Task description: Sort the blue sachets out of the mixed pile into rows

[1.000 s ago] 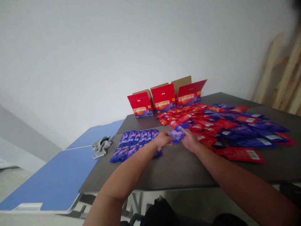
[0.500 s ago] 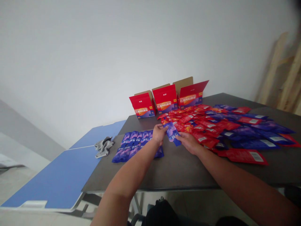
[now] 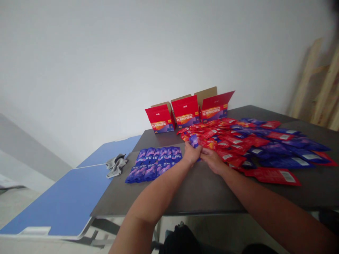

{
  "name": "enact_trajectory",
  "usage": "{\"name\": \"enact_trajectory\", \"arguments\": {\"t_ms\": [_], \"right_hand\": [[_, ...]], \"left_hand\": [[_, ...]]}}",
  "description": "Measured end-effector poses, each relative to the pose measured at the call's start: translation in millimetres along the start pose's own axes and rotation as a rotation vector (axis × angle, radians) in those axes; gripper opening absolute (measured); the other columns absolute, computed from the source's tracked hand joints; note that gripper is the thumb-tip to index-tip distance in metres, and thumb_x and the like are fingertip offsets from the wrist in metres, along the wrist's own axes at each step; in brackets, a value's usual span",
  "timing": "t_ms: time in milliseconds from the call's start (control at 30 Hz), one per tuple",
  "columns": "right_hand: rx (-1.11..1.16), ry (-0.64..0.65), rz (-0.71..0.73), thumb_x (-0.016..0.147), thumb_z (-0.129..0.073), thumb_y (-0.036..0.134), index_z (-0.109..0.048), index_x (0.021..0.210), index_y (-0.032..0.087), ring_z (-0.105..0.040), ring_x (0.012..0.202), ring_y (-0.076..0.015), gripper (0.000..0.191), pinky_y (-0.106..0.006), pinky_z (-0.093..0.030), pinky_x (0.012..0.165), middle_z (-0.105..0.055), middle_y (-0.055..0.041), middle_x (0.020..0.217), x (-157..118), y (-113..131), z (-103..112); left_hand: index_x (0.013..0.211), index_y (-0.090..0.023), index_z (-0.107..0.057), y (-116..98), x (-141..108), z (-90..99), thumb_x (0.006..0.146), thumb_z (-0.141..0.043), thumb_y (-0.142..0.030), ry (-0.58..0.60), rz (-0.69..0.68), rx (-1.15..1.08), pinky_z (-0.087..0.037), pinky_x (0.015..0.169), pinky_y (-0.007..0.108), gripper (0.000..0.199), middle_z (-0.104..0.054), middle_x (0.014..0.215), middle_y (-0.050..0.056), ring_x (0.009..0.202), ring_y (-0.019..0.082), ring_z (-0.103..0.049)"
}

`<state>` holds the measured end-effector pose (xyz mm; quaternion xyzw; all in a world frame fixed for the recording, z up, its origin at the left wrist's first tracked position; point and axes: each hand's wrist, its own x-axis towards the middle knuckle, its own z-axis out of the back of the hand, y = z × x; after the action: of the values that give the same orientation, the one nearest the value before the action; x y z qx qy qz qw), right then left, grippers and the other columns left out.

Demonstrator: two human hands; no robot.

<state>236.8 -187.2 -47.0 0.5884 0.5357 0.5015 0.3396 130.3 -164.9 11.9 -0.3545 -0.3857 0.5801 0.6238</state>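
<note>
Blue sachet [image 3: 194,140] now drawn into left hand [image 3: 191,153], long axis pointing away, narrow grip holding it, right hand [image 3: 212,161] open alongside

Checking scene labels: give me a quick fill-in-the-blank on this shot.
The left hand holds a ____ sachet, with the right hand close by.
The sachets in rows lie to the ____ of the hands.
Behind the sachets stand ____ open red boxes.
The grey cloth lies on the ____ table.
Answers: blue; left; three; blue.
</note>
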Motion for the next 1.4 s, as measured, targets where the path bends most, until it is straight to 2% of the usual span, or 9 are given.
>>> {"name": "enact_trajectory", "arguments": {"t_ms": [133,267,400,500,633,800,1000,1200,1400], "right_hand": [[0.076,-0.072,-0.054,0.073,-0.062,0.050,-0.067,0.095,0.018,-0.057,0.067,-0.0144,0.039,-0.026,-0.042,0.058,-0.064,-0.0051,0.079,-0.5,1.9,0.7],[0.126,-0.086,-0.078,0.074,-0.061,0.047,-0.068,0.091,0.017,-0.056,0.063,-0.0129,0.035,-0.026,-0.039,0.057,-0.063,-0.0047,0.075,-0.7,2.6,0.7],[0.093,-0.066,-0.071,0.074,-0.061,0.043,-0.067,0.088,0.017,-0.054,0.061,-0.0120,0.031,-0.025,-0.038,0.055,-0.063,-0.0033,0.073,-0.9,1.4,0.6],[0.072,-0.050,-0.065,0.073,-0.062,0.041,-0.067,0.088,0.017,-0.054,0.060,-0.0118,0.029,-0.025,-0.038,0.055,-0.062,-0.0031,0.072,-0.1,-1.5,2.5],[0.060,-0.035,-0.060,0.071,-0.062,0.036,-0.067,0.087,0.016,-0.053,0.059,-0.0112,0.026,-0.025,-0.037,0.054,-0.061,-0.0020,0.070,1.2,-5.2,5.3],[0.059,-0.042,-0.059,0.070,-0.061,0.032,-0.067,0.086,0.016,-0.052,0.059,-0.0109,0.023,-0.025,-0.036,0.054,-0.061,-0.0013,0.069,1.7,-6.5,5.8],[0.055,-0.040,-0.057,0.069,-0.061,0.029,-0.067,0.084,0.017,-0.051,0.058,-0.0107,0.021,-0.024,-0.035,0.053,-0.060,-0.0010,0.067,1.9,-7.5,5.8],[0.050,-0.044,-0.042,0.068,-0.060,0.028,-0.067,0.084,0.017,-0.050,0.057,-0.0106,0.020,-0.024,-0.035,0.053,-0.058,-0.0003,0.066,2.2,-7.9,6.0],[0.015,-0.059,-0.045,0.068,-0.059,0.028,-0.067,0.083,0.017,-0.049,0.057,-0.0107,0.020,-0.024,-0.035,0.053,-0.059,-0.0002,0.066,2.9,-9.6,7.1]], "left_hand": [[0.125,-0.014,-0.036,15.4,19.3,30.2,0.075,-0.063,-0.046,-0.063,-0.075,0.078,-0.040,0.092,0.032,0.065,-0.054,0.120,0.016,0.107,0.022,-0.054],[0.122,-0.012,-0.041,33.4,37.0,91.2,0.075,-0.062,-0.047,-0.206,-0.119,0.352,-0.036,0.096,0.033,0.062,-0.051,0.121,0.019,0.115,0.025,-0.048],[0.120,-0.010,-0.043,60.7,46.5,151.0,0.079,-0.056,-0.047,-0.217,0.019,0.729,-0.038,0.094,0.034,0.056,-0.048,0.124,0.021,0.111,0.027,-0.052],[0.117,-0.010,-0.047,80.4,48.5,173.7,0.080,-0.051,-0.047,-0.212,0.102,0.991,-0.037,0.092,0.036,0.052,-0.051,0.120,0.022,0.111,0.030,-0.052],[0.115,-0.011,-0.050,95.6,48.5,174.3,0.077,-0.050,-0.056,-0.252,0.118,1.157,-0.036,0.092,0.043,0.059,-0.053,0.119,0.023,0.116,0.036,-0.046],[0.118,-0.011,-0.049,101.8,48.8,165.2,0.076,-0.049,-0.059,-0.245,0.097,1.194,-0.035,0.092,0.044,0.064,-0.052,0.121,0.022,0.116,0.036,-0.044],[0.120,-0.011,-0.048,107.6,50.6,167.0,0.077,-0.046,-0.061,-0.242,0.128,1.204,-0.034,0.094,0.046,0.066,-0.050,0.123,0.022,0.117,0.036,-0.043],[0.124,-0.010,-0.045,107.7,48.4,166.3,0.078,-0.044,-0.064,-0.216,0.160,1.194,-0.034,0.094,0.047,0.071,-0.047,0.127,0.024,0.119,0.037,-0.041],[0.121,-0.012,-0.049,101.4,43.2,168.1,0.083,-0.042,-0.056,-0.175,0.157,1.197,-0.034,0.095,0.045,0.058,-0.048,0.126,0.021,0.119,0.035,-0.041]]}}
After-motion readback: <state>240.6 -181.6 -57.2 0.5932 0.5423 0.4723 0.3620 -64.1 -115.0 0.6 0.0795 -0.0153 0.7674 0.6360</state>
